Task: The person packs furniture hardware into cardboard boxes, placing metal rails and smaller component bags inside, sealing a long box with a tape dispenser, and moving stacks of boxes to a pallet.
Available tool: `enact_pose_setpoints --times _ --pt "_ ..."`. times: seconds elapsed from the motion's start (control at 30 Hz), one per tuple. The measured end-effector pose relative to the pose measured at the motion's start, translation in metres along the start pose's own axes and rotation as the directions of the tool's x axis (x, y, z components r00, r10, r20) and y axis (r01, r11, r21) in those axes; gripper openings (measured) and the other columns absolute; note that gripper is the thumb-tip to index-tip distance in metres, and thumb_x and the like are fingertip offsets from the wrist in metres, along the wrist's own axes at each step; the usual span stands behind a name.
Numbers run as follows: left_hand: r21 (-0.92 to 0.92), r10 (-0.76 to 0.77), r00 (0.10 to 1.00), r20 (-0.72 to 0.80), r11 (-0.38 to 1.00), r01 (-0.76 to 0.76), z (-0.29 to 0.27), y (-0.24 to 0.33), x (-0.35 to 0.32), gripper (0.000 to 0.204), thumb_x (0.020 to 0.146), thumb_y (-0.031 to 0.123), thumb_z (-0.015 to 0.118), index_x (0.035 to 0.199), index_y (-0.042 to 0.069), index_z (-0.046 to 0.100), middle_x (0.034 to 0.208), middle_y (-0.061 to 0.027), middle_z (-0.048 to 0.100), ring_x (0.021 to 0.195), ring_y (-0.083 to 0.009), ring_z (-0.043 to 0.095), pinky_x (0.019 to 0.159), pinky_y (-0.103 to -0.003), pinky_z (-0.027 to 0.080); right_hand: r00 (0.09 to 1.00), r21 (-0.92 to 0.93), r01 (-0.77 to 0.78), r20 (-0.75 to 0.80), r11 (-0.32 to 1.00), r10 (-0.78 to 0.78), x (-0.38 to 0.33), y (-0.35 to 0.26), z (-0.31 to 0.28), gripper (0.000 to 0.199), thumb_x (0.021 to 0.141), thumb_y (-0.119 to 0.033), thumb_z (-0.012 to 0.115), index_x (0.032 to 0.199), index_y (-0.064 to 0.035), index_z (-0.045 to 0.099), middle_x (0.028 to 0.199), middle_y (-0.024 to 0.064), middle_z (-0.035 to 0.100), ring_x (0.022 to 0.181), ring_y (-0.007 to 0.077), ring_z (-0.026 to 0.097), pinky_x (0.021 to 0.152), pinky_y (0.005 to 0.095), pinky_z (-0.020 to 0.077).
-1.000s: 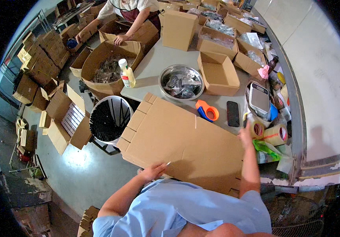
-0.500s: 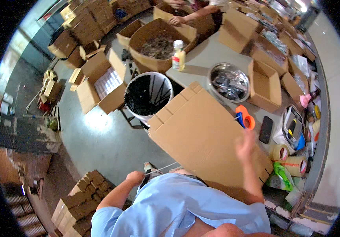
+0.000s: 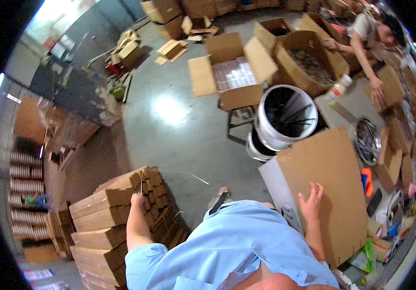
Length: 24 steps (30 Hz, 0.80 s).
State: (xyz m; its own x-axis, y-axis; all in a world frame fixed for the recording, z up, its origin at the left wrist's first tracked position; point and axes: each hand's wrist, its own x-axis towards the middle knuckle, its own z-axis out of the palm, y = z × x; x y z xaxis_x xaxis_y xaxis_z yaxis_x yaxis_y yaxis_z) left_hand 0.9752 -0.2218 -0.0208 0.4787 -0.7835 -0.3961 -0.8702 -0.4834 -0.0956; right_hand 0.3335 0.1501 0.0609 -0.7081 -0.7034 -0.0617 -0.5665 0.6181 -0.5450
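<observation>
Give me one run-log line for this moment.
left hand: gripping thin pale strip, near stacked cartons | right hand: open over flat cardboard, contact unclear | nearby: white bucket

Steep fisheye view from the wearer's head.
The left camera of the head pair looks down over the shirt (image 3: 227,241), which is nearest and large, and centres on the floor (image 3: 208,145) off the table's (image 3: 360,102) left corner. The left hand (image 3: 138,199) and right hand (image 3: 310,199) both fall in view; a co-worker (image 3: 362,31), past the table's far edge, looks smaller. Straight edges bend toward the dark rim.
</observation>
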Motion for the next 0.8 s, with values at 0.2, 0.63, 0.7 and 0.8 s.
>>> enact_pose_setpoints --times 0.2,0.63,0.7,0.8 --pt "-0.936 0.06 0.934 0.352 0.047 0.349 -0.067 0.003 0.119 0.025 0.088 0.021 0.049 0.066 0.011 0.053 0.05 0.0014 0.049 0.041 -0.0077 0.039 0.035 -0.021 0.026 0.996 -0.079 0.049 -0.074 0.996 -0.055 0.038 -0.081 0.046 0.057 0.072 -0.015 0.069 0.122 -0.0052 0.045 0.13 0.0194 0.034 0.122 0.0381 0.034 0.102 0.0457 0.0286" --pt "-0.574 -0.361 0.619 -0.697 0.798 -0.181 -0.104 0.113 0.166 0.088 0.068 0.049 0.068 0.13 0.0 0.03 0.12 -0.023 0.044 0.106 -0.0412 0.047 0.087 -0.051 0.039 0.958 -0.208 -0.148 -0.272 0.967 0.089 -0.003 -0.082 0.034 0.051 0.07 -0.024 0.072 0.116 -0.0079 0.054 0.127 0.0163 0.037 0.118 0.0365 0.037 0.101 0.0445 0.0311" --pt "-0.263 0.085 0.7 -0.709 0.889 -0.374 -0.05 0.168 0.148 0.072 0.079 0.041 0.06 0.131 0.0 0.031 0.123 -0.0228 0.042 0.112 -0.0388 0.044 0.09 -0.053 0.038 0.941 -0.198 -0.222 -0.299 0.955 0.157 -0.01 -0.057 0.024 0.052 0.071 -0.025 0.071 0.117 -0.0078 0.053 0.129 0.0159 0.037 0.119 0.0359 0.036 0.101 0.0448 0.0316" --pt "0.027 0.708 0.593 -0.384 0.651 -0.759 0.025 0.291 0.026 0.059 0.082 0.03 0.062 0.127 0.001 0.037 0.135 -0.0227 0.034 0.117 -0.0325 0.042 0.099 -0.05 0.034 0.883 -0.213 -0.416 -0.328 0.884 0.336 -0.028 -0.004 -0.011 0.055 0.072 -0.027 0.071 0.12 -0.0078 0.051 0.131 0.015 0.036 0.121 0.0351 0.035 0.101 0.0457 0.0324"
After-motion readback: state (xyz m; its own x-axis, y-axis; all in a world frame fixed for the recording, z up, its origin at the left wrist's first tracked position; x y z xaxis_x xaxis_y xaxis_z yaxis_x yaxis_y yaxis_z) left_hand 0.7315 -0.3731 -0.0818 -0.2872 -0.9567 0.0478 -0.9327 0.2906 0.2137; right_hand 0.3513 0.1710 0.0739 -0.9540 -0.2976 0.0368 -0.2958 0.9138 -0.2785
